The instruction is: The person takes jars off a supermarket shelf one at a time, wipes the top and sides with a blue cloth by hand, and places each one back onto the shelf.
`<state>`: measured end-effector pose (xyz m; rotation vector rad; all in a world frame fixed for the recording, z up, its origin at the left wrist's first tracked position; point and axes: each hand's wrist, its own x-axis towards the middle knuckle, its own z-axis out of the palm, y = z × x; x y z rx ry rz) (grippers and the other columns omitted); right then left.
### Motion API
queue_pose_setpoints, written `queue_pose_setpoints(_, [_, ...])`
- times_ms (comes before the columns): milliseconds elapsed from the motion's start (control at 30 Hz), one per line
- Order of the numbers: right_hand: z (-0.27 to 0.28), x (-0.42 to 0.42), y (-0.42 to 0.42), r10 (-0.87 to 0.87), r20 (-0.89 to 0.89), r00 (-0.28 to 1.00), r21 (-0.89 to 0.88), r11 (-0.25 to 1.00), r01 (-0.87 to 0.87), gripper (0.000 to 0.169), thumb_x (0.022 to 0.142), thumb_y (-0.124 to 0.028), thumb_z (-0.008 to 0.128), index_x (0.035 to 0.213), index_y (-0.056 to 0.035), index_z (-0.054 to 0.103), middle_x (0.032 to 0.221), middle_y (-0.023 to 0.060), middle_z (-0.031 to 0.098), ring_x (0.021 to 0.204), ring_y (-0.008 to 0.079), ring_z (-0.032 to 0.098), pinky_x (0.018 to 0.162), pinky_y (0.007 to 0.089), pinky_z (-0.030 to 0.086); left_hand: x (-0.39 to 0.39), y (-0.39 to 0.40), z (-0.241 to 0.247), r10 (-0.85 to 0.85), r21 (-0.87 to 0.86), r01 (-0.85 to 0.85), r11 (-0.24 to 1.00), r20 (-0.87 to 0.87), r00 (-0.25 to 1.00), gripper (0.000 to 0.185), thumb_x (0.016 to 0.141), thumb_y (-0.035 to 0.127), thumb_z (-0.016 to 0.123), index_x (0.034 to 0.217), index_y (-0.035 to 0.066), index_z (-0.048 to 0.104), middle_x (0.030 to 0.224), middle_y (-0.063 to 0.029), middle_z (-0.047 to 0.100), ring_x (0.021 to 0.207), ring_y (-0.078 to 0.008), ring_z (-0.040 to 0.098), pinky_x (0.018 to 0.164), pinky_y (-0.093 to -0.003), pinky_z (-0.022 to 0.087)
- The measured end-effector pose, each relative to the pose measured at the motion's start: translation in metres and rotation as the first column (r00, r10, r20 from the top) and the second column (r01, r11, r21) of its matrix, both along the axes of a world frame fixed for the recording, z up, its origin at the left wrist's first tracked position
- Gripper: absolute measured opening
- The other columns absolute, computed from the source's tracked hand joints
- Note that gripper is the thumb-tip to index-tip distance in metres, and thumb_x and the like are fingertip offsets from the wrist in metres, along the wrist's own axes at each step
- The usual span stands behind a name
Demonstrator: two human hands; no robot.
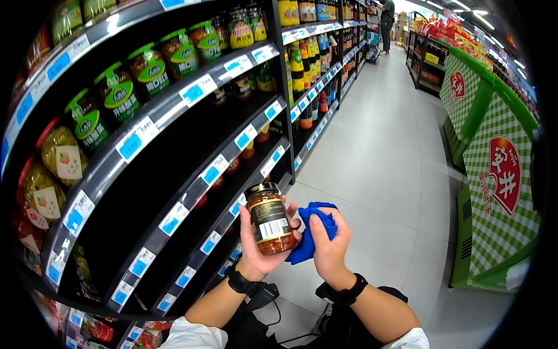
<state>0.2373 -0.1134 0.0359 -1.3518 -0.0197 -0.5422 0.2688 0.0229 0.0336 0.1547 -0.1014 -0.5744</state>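
My left hand (255, 253) is wrapped around a glass jar (272, 218) of reddish-brown sauce with a black lid. The jar tilts slightly, and its dark label with a barcode faces up toward me. Bunched in my right hand (329, 244) is a blue cloth (309, 237), pinched under the thumb. The cloth's left edge hangs close beside the jar's lower right side; whether they touch I cannot tell. Both hands are held in front of the lower shelves, over the aisle floor.
Shelving with price-tag rails (192, 94) curves along my left, bearing green-labelled jars (117, 92) and bagged pickles (65, 155). Sauce bottles (297, 65) stand farther along. Green checkered freezer cabinets (501, 187) line the right. A person (386, 26) stands far down the tiled aisle (370, 131).
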Motion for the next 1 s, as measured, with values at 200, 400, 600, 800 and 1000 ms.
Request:
queue_pose_setpoints(200, [0.006, -0.025, 0.021, 0.078, 0.152, 0.985, -0.22, 0.974, -0.043, 0.01, 0.085, -0.003, 0.067, 0.092, 0.0019, 0.063, 0.095, 0.0106, 0.059, 0.082, 0.0176, 0.063, 0.07, 0.0278, 0.05, -0.034, 0.023, -0.04, 0.136, -0.038, -0.132, 0.991, 0.148, 0.98, 0.093, 0.084, 0.077, 0.045, 0.146, 0.009, 0.033, 0.122, -0.0103, 0.058, 0.104, -0.0291, 0.059, 0.089, -0.0429, 0.051])
queue_pose_setpoints(400, [-0.003, -0.028, 0.033, 0.148, 0.035, 0.988, -0.392, 0.912, -0.122, 0.012, 0.08, -0.006, 0.071, 0.089, -0.0002, 0.066, 0.088, 0.0122, 0.061, 0.077, 0.022, 0.058, 0.069, 0.0305, 0.046, -0.069, 0.032, -0.083, 0.254, 0.178, -0.317, 0.932, 0.306, 0.918, 0.081, 0.089, 0.059, 0.057, 0.143, 0.003, 0.036, 0.139, -0.0147, 0.05, 0.121, -0.0282, 0.056, 0.101, -0.0447, 0.048])
queue_pose_setpoints(600, [-0.029, -0.04, 0.042, 0.181, 0.056, 0.982, -0.571, 0.813, -0.117, 0.017, 0.076, -0.005, 0.074, 0.091, -0.001, 0.068, 0.083, 0.0122, 0.061, 0.07, 0.0222, 0.059, 0.064, 0.0307, 0.047, -0.093, 0.041, -0.098, 0.362, 0.342, -0.434, 0.833, 0.256, 0.896, 0.072, 0.085, 0.029, 0.072, 0.141, 0.001, 0.036, 0.129, -0.0151, 0.056, 0.115, -0.0267, 0.059, 0.099, -0.0415, 0.05])
queue_pose_setpoints(800, [-0.051, -0.038, 0.035, 0.314, 0.292, 0.903, -0.744, 0.669, 0.009, 0.031, 0.062, -0.002, 0.076, 0.093, -0.0025, 0.07, 0.088, 0.013, 0.06, 0.076, 0.0281, 0.06, 0.066, 0.0357, 0.051, -0.098, 0.043, -0.106, 0.355, 0.424, -0.408, 0.809, 0.201, 0.913, 0.063, 0.076, 0.016, 0.083, 0.128, 0.003, 0.05, 0.116, -0.008, 0.063, 0.106, -0.016, 0.061, 0.095, -0.0318, 0.049])
queue_pose_setpoints(1000, [-0.049, -0.032, 0.03, 0.445, 0.384, 0.809, -0.853, 0.506, 0.127, 0.029, 0.057, -0.016, 0.076, 0.087, -0.0133, 0.075, 0.094, 0.0058, 0.059, 0.078, 0.0266, 0.058, 0.063, 0.0346, 0.049, -0.092, 0.039, -0.116, 0.262, 0.451, -0.374, 0.81, 0.293, 0.92, 0.08, 0.072, 0.035, 0.087, 0.132, 0.002, 0.045, 0.121, -0.008, 0.059, 0.111, -0.0165, 0.058, 0.097, -0.0314, 0.047])
